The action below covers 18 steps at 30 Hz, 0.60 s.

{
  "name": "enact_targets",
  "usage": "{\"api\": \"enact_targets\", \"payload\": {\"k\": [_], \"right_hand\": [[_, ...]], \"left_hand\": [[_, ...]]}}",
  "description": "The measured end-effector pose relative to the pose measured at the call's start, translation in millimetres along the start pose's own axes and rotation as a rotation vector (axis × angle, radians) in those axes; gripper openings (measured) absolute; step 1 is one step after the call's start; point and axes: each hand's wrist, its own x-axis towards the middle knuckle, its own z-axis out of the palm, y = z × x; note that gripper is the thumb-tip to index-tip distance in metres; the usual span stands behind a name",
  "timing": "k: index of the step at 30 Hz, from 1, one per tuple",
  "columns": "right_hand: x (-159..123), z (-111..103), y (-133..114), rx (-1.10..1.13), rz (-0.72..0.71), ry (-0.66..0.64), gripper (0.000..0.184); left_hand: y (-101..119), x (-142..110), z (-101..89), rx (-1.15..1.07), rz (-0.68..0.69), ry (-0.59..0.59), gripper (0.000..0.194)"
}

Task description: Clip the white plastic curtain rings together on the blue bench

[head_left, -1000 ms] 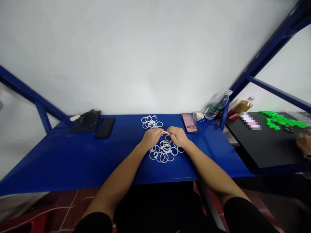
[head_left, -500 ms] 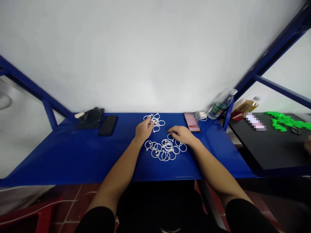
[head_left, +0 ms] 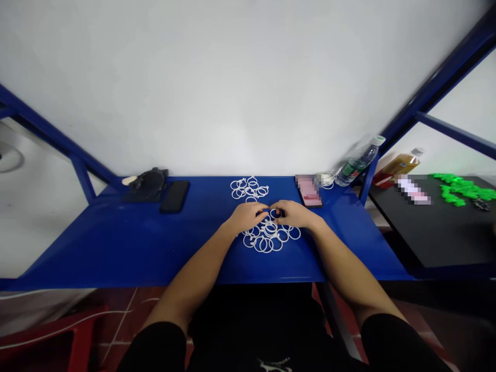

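Note:
Several thin white rings, each with a small knob, lie in a near pile (head_left: 271, 243) on the blue table. A smaller far group of white rings (head_left: 238, 191) lies closer to the wall. Over the near pile's far left edge is my left hand (head_left: 245, 217), with thumb and fingers apart and nothing visible in them. My right hand (head_left: 294, 214) is at the pile's far right, its fingers curved and apart around a white ring (head_left: 275, 213) at the top of the pile. The two hands' fingertips almost meet and hide some rings.
On the blue table (head_left: 116, 248), a black phone (head_left: 174, 196) and a dark bundle (head_left: 149, 183) lie left. A lit phone (head_left: 309, 192), white cable (head_left: 326, 180) and water bottle (head_left: 358, 164) are right. Green pieces (head_left: 461, 190) lie on a black table (head_left: 430, 232).
My left hand let go of a white ring at the far group, then came back to the near pile. My right hand released it and stayed by the pile, fingers now around another ring.

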Motion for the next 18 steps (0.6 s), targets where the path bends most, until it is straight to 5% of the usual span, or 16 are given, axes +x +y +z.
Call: {"api": "enact_targets", "payload": {"k": [5,12,18], "right_hand": [[1.5,2.9,2.8,0.025,0.0,0.049,0.034],[4.7,14.2,12.9,0.325,-0.018,0.176,0.035],[8.3,22.9,6.5,0.653,-0.057,0.213,0.031]], "left_hand": [[6.5,-0.9,-0.7,-0.021,0.009,-0.084,0.028],[2.9,-0.1,3.5,-0.034,0.017,0.011,0.04],[5.5,0.0,2.9,0.004,0.089,0.012,0.018]]}}
